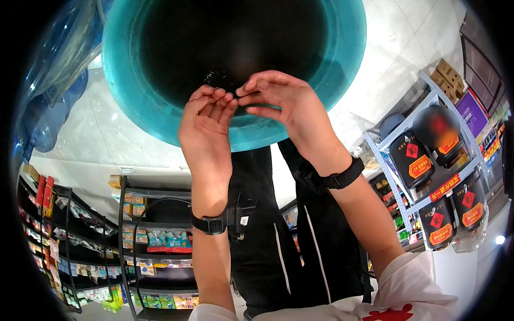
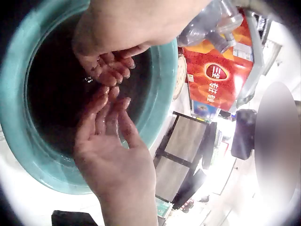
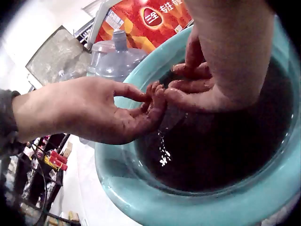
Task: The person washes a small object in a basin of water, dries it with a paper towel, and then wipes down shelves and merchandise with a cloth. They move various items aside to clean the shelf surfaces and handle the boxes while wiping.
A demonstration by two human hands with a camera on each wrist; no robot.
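A turquoise basin (image 1: 342, 64) holds dark liquid (image 1: 230, 43). Over its near edge, my left hand (image 1: 206, 125) is turned palm up with its fingers loosely bent. Facing it, my right hand (image 1: 292, 104) has slightly bent fingers pointing inward. The fingertips of both hands come close together, and they overlap in the right wrist view. Wet skin glistens on the fingers, and no object shows in either hand. Bright ripples (image 3: 163, 155) lie on the liquid below the hands. Each wrist wears a black band (image 1: 345, 174).
Large clear-blue water bottles (image 1: 43, 125) stand left of the basin. Black shelves (image 1: 160, 251) of packaged goods are at lower left, and a metal rack (image 1: 417, 200) with black-and-red containers is at right. A red printed panel (image 2: 211, 70) stands beyond the basin. The floor (image 1: 396, 32) is pale tile.
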